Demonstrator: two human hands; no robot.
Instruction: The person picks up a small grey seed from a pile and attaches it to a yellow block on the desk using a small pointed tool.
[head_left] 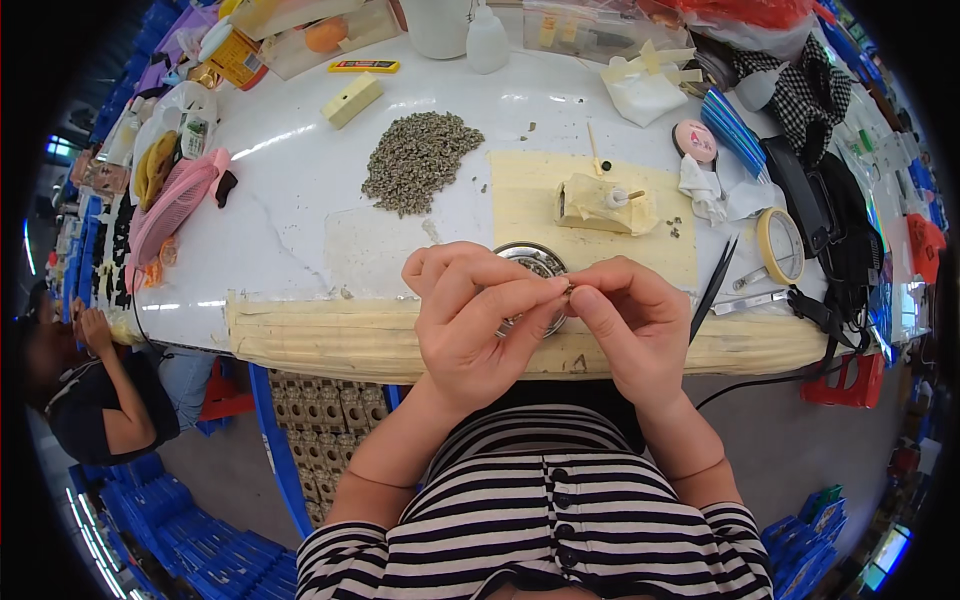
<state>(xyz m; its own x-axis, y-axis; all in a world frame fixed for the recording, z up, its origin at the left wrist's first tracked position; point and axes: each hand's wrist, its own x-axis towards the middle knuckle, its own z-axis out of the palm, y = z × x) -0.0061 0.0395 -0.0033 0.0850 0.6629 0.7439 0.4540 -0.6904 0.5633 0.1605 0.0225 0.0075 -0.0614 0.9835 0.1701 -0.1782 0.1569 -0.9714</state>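
Note:
My left hand (478,315) and my right hand (632,325) meet fingertip to fingertip above the table's front edge. Both are closed in a pinch on a tiny brownish part (569,290); its exact kind is too small to make out. Just behind and below the fingers is a round shiny metal dish (516,251) with small grey pieces in it, partly hidden by my hands. Farther back lies a heap of small grey metal-looking pieces (420,160). A tape-covered block (600,205) stands on a yellowish sheet (670,262) behind my right hand, with a few loose pieces beside it.
Black tweezers (714,288), a tape roll (780,247) and a black bag (840,215) lie to the right. At left is a pink handheld fan (180,205). Padding (320,335) lines the table's front edge. A crate of metal parts (325,420) stands below; another person (110,390) sits at left.

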